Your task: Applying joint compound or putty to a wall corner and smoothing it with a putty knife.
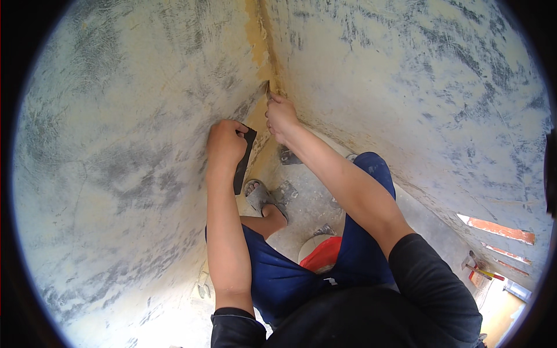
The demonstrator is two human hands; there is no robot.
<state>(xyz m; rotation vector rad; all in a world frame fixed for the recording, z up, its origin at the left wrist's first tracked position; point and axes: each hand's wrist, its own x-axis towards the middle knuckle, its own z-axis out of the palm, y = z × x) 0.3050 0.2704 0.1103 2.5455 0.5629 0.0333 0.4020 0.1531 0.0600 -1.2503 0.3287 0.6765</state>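
Two plastered walls fill most of our view: left wall [104, 191] and right wall [406, 75], both off-white with dark grey smears, meeting at a yellow-brown corner seam [259, 40]. Beneath, the grey, blotched floor [301, 188] narrows toward its far corner, below our hands.

Room to move: a gap opens between our forearms, over the floor; ahead, the walls pinch in, and the left wall runs close beside our left arm.

Near the floor's left edge, our sandalled left foot [255, 192]. Between our thighs, a red item [322, 255], kind unclear. Low on the right wall, brick-red slots [502, 229]; near its lower edge, a yellow-handled tool [484, 272].

Left hand [226, 142] closed on the upper end of a black board [243, 162], just beside the left wall. Board's long axis slants up and slightly right, toward the seam.

Right hand [281, 119] grips a small blade [268, 88] at the corner seam, tip pointing up and away from us; its handle is mostly hidden in the fist.
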